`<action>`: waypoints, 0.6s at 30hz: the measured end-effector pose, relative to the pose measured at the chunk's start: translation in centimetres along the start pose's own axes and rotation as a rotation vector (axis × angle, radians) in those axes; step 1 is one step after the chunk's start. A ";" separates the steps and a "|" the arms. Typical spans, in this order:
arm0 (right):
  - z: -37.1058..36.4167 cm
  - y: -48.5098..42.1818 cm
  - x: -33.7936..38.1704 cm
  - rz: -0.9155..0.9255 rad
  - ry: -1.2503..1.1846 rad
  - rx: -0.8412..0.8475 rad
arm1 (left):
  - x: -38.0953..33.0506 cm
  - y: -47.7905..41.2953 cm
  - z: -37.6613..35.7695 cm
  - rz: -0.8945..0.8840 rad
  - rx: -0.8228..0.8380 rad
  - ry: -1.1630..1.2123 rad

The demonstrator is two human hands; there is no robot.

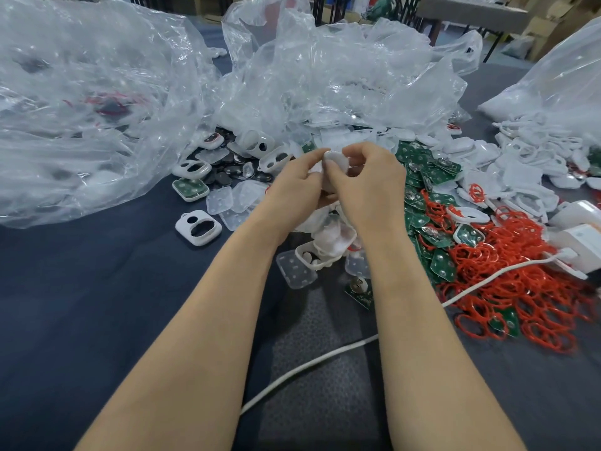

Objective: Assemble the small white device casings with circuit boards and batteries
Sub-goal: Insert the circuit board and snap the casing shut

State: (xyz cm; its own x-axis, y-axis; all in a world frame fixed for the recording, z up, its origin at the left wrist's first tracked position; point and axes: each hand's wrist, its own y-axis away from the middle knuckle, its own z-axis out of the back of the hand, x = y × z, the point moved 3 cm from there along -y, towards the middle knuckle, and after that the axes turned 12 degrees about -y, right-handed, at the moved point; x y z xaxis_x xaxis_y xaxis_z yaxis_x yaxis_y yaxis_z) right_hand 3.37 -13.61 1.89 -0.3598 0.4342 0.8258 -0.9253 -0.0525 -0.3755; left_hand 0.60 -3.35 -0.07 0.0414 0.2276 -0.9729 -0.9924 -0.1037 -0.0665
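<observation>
Fingers of left hand (297, 180) and right hand (367, 177) pinch white casing (336, 161) between them.

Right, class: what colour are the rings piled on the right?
The rings are red; head view.

Single view: wide-angle camera worn on the head, facing forward and down across the surface (97, 304). Close range. Both forearms enter at the bottom edge, large in the foreground, and run up to the left hand (292, 180) and right hand (370, 183), which pinch a white casing (336, 162) just above frame centre. Upper frame takes in clear plastic bags (97, 92) and, beyond them, cardboard boxes (549, 27).
</observation>
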 end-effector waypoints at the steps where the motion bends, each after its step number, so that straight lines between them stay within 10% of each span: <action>1: 0.2 0.0 0.0 -0.005 -0.006 0.006 | 0.0 -0.1 0.0 0.017 0.004 0.037; 18: -0.4 0.2 0.8 0.039 0.069 0.182 | 0.7 -0.4 0.3 0.195 0.035 0.421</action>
State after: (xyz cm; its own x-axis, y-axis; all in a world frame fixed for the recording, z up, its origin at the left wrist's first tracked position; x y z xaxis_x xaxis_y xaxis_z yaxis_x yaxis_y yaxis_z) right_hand 2.99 -12.91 2.28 -0.3926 0.4890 0.7789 -0.9194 -0.2295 -0.3194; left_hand 0.95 -2.87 -0.68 -0.1104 -0.2068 -0.9721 -0.9893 -0.0710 0.1275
